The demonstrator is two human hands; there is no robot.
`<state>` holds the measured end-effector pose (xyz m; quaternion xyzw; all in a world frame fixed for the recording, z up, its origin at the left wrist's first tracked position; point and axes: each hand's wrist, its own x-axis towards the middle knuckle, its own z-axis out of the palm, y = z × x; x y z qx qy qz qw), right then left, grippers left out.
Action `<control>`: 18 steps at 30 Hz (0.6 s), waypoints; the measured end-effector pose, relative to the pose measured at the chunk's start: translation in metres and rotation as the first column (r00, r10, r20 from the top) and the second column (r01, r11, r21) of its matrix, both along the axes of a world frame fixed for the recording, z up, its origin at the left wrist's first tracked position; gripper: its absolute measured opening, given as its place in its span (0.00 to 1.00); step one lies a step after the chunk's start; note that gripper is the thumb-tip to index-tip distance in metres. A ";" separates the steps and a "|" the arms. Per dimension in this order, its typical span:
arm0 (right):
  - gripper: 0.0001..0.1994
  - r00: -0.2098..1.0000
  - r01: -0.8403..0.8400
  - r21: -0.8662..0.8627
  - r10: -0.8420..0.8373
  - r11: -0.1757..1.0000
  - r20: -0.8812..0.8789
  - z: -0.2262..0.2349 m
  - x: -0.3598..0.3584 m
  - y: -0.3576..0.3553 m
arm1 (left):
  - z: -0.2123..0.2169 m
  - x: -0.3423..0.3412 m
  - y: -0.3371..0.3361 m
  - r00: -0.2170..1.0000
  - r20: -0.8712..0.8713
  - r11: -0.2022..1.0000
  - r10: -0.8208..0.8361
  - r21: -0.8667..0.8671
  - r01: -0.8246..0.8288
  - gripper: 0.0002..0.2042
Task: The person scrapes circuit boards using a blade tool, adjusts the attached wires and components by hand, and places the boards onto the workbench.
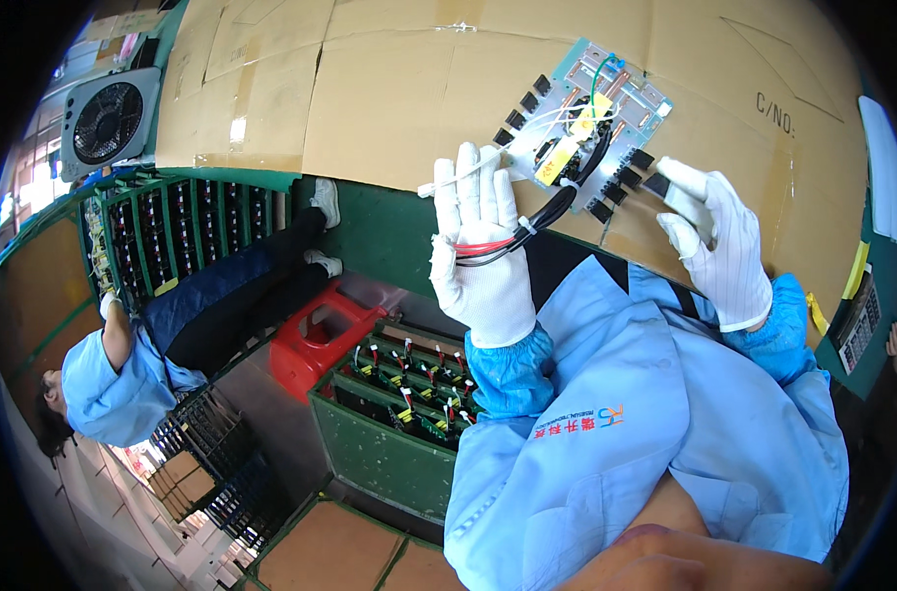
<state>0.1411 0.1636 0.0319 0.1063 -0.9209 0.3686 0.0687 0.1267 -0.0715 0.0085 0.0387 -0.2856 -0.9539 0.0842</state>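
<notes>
A circuit board with black blocks along two edges, yellow labels and a green wire lies on the cardboard-covered table. A thick black cable bundle runs from it toward me, splitting into red and black wires. Those wires lie across the palm of my left hand, which is gloved in white and turned up, its fingers stretched out. A thin white strip crosses those fingers. At the board's right edge is my right hand, also gloved, with thumb and fingers apart beside the black blocks.
A green crate of wired parts stands below the table, beside a red plastic stool. At the far left are a fan and a co-worker at a green rack. A calculator lies at the right.
</notes>
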 end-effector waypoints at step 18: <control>0.19 0.978 -0.152 0.061 0.159 0.986 -0.135 0.005 -0.063 -0.021 | -0.007 0.035 -0.007 0.997 -0.022 0.919 0.073 -0.386 -0.075 0.26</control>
